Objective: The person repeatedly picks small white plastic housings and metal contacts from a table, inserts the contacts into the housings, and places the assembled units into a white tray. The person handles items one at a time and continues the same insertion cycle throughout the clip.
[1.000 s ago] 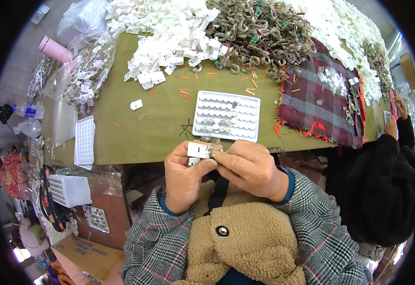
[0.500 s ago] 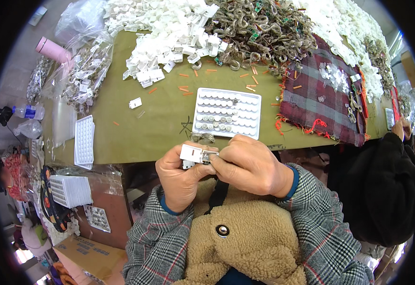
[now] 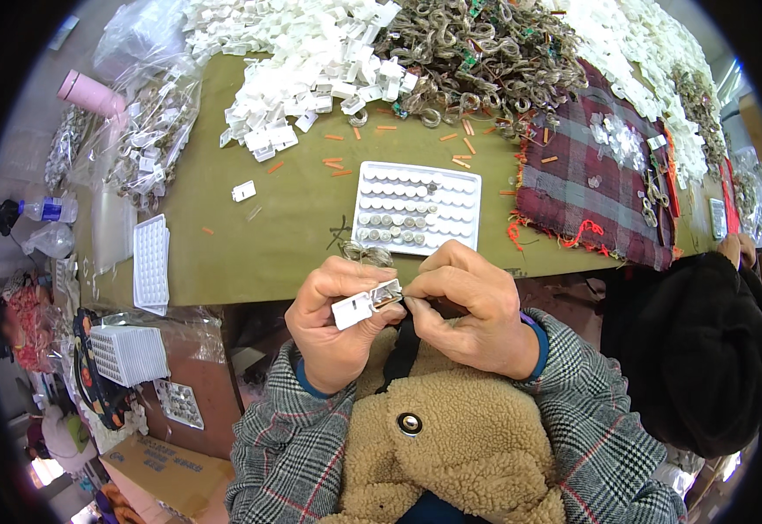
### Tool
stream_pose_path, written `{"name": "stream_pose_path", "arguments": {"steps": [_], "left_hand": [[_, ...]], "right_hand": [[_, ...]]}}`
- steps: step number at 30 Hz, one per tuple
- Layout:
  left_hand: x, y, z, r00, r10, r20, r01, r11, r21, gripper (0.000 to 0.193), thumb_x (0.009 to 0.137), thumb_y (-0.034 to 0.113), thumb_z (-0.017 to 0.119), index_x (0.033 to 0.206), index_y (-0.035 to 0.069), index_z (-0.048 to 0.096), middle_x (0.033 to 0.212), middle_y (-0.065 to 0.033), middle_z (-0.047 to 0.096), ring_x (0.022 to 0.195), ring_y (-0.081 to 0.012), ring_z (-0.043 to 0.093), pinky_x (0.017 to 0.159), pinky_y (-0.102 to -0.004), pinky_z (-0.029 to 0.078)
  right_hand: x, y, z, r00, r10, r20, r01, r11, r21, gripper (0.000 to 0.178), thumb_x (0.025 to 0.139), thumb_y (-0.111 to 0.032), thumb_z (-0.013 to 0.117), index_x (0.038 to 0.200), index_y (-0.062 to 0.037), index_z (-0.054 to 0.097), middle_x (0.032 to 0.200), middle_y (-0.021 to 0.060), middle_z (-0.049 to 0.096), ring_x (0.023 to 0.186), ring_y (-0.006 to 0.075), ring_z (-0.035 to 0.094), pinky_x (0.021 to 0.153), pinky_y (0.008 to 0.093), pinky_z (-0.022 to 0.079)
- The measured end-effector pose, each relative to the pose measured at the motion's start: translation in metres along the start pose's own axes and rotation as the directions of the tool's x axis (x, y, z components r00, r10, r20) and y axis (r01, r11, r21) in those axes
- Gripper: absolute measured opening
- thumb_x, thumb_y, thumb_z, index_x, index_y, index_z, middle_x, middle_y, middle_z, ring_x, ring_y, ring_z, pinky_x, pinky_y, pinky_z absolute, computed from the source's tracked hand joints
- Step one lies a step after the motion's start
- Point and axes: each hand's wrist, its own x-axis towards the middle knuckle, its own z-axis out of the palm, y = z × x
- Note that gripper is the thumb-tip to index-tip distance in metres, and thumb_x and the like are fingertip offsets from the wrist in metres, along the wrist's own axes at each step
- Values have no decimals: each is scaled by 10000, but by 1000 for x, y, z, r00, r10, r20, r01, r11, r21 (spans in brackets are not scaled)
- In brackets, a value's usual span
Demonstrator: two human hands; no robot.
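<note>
My left hand (image 3: 333,341) grips a small white plastic casing (image 3: 352,310) between thumb and fingers, tilted with its open end up and to the right. Metal parts show inside that end. A coil of thin clear-brown wire (image 3: 366,254) sticks out just beyond the left fingers. Close by the casing's open end, my right hand (image 3: 479,314) is closed in a pinch of thumb and forefinger; whatever lies between the tips is too small to make out. Beyond both hands, a white moulded tray (image 3: 473,229) holds rows of round button cells, some with silvery faces.
White casings (image 3: 311,79) and coiled wires (image 3: 486,61) are heaped at the back. Orange strips (image 3: 335,163) lie scattered on the green tabletop (image 3: 250,244). A plaid cloth (image 3: 564,201) bears clear pieces. Stacked trays (image 3: 151,262) stand left; a person in black (image 3: 695,349) sits right.
The casing has turned in my left hand, its open end now tilting upward. My right fingers have drawn slightly back from it, with the right hand a little lower.
</note>
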Motion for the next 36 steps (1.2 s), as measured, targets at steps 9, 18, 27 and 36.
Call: {"name": "stream_pose_path", "arguments": {"steps": [9,18,27,36], "left_hand": [[-9,-1,2,977,-205,57,211,891,-403,246,873,60,758,1052,2,599,1025,-207,687,799,-183,695,629,-276,592],[-17,0,1,852,-478,212,483,563,-671,288,978,151,639,1199,-29,601,973,-169,703,780,-199,717,611,-280,623],[-34,6,10,848,-517,119,515,747,-419,156,947,46,658,1064,-58,652,931,-116,708,791,-173,700,683,-293,616],[-22,9,-3,789,-580,205,578,585,-569,183,964,65,640,1111,-44,632,1031,-217,708,783,-182,713,694,-296,630]], "right_hand": [[-4,-10,-4,752,568,335,-629,465,623,115,878,-20,706,902,37,609,790,20,637,652,29,552,580,223,476],[-15,-15,0,999,-37,-25,34,995,-95,227,779,42,698,996,-4,655,970,154,600,877,321,599,725,357,481],[-22,-20,-1,991,-79,112,93,987,-130,195,743,64,668,923,11,613,955,157,575,848,315,601,762,368,507],[16,22,-33,986,-23,-165,-45,917,-396,158,857,56,680,1013,29,688,890,131,662,780,250,668,684,314,525]]}}
